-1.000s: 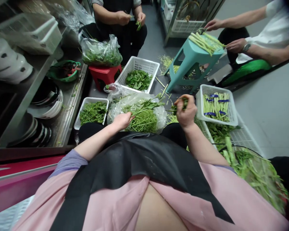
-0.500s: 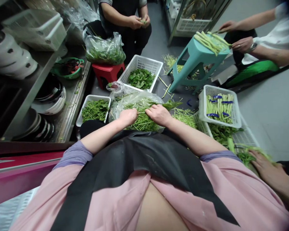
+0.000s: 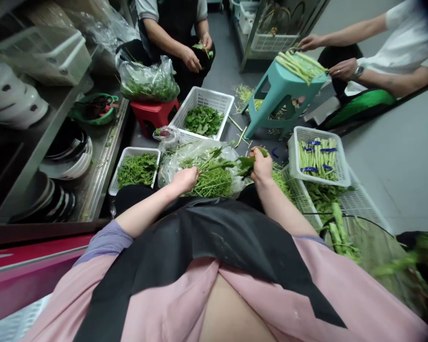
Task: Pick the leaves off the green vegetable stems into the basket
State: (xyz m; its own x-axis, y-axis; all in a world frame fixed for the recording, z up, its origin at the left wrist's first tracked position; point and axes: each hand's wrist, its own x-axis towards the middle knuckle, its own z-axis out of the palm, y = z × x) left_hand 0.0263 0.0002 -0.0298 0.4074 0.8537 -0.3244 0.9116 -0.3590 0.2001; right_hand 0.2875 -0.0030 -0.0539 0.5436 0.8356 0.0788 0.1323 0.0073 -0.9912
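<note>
My left hand (image 3: 185,180) is closed on the stem ends of some green stems (image 3: 210,164), over a clear plastic bag (image 3: 169,166) spread in front of my lap. Cut green stems (image 3: 214,183) are heaped on that bag. To the right, my right hand (image 3: 262,165) is closed around dark green leaves (image 3: 247,166), a little above the bag's right edge. A small white basket of leafy greens (image 3: 137,170) stands left of the bag. Behind the bag is a larger white basket (image 3: 228,102) with leaves in it.
A teal stool (image 3: 271,95) bears long stalks, with a person's hands at it. Bundled stalks fill a white crate (image 3: 344,175) at right. A red stool (image 3: 153,111) holds a bagged bunch of greens. Steel shelves (image 3: 103,166) with plates stand left; another person sits behind.
My right hand has moved right and up, away from my left hand, with leaves in it. At the lower right, a person's hand has moved outward, uncovering a round board and thick stalks.
</note>
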